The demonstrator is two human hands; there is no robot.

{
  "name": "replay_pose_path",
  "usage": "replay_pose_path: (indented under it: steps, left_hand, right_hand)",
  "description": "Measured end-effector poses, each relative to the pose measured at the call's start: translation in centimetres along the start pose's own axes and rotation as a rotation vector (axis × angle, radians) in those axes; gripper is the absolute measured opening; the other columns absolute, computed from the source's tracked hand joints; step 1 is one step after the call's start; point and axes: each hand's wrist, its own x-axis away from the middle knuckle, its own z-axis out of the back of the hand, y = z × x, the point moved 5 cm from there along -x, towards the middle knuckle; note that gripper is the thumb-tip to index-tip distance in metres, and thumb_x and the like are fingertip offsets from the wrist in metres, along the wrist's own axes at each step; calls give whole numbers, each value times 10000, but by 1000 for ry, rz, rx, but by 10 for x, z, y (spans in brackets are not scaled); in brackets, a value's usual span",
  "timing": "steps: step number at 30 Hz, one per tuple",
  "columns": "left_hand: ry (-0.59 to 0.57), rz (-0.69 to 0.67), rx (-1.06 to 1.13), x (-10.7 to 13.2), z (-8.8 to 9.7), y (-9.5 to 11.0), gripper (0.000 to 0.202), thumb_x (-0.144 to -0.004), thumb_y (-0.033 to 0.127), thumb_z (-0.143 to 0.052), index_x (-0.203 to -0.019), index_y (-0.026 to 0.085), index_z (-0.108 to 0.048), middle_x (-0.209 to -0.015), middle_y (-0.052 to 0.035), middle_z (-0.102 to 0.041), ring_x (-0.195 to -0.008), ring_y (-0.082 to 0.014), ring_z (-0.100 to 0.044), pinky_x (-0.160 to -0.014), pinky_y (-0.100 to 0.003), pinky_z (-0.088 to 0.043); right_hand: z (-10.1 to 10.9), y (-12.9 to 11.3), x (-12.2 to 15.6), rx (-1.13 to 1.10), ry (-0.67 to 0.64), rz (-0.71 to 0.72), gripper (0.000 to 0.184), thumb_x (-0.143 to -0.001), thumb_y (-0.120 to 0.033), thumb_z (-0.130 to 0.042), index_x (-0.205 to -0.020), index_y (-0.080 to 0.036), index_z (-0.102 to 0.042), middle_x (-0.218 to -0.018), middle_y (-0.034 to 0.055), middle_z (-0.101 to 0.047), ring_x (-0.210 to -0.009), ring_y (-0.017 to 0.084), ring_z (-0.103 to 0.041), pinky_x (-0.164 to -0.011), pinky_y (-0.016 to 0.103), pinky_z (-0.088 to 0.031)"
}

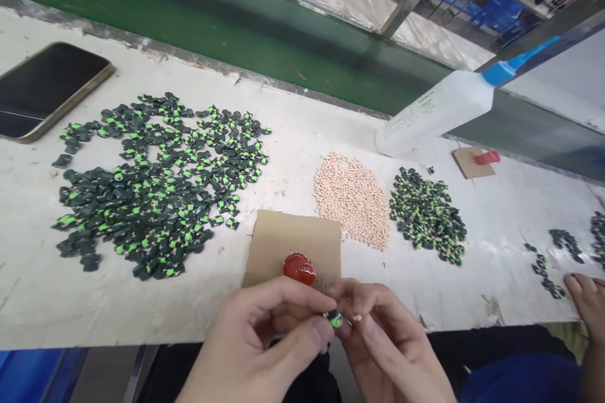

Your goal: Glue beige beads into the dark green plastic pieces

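My left hand [278, 334] pinches a small dark green and lime piece [333, 318] between thumb and forefinger. Close beside it, my right hand [387, 340] has a tiny beige bit [358, 317] at its fingertips. Just beyond my hands, red glossy liquid [299, 267] sits on a square of brown cardboard [274, 236]. A big spread of dark and lime pieces [161, 189] covers the left of the table. Right of the cardboard are a patch of tiny beige bits [352, 198] and a smaller heap of dark and lime pieces [428, 214].
A phone [51, 88] lies at the far left of the white table [212, 321]. A translucent bottle with a blue nozzle [435, 113] stands behind the heaps. Farther right are a red cap [488, 157] on cardboard and another person's hand [588, 302]. A green ledge [189, 31] runs behind.
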Motion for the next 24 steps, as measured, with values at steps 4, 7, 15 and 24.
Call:
replay_pose_path:
  steps: [4, 7, 15, 24]
  left_hand:
    - [-49, 12, -37, -2, 7, -2, 157, -767, 195, -816, -815, 338, -860, -657, 60, -786, -634, -106, -735, -636, -140, -599]
    - [-110, -42, -96, -5, 9, 0, 168, -792, 196, -803, -862, 335, -867, -670, 40, -799, -629, -136, -751, -611, -177, -617]
    - [-17, 57, -84, 0, 8, 0, 98, -744, 235, -820, -778, 321, -852, -632, 43, -763, -626, -140, -712, -627, -206, -603]
    - [-41, -19, -112, 3, 10, -2, 48, -776, 299, -842, -760, 255, -840, -699, -19, -779, -638, -181, -739, -643, -276, -622]
  right_hand:
    - [-4, 0, 4, 77, -23, 134, 78, -963, -404, -727, -921, -343, -751, -960, 26, -757, -805, 203, -713, -679, 336, -642]
    - [-6, 0, 4, 136, 4, 182, 117, -962, -396, -727, -909, -292, -733, -933, 57, -741, -763, 215, -722, -623, 338, -646]
    - [-4, -5, -1, 200, -80, 242, 73, -963, -290, -727, -911, -284, -778, -907, 51, -748, -654, 189, -720, -564, 306, -647]
    - [2, -25, -10, 471, -197, 281, 128, -928, -190, -747, -861, -262, -829, -806, 67, -803, -651, 207, -783, -589, 267, -679]
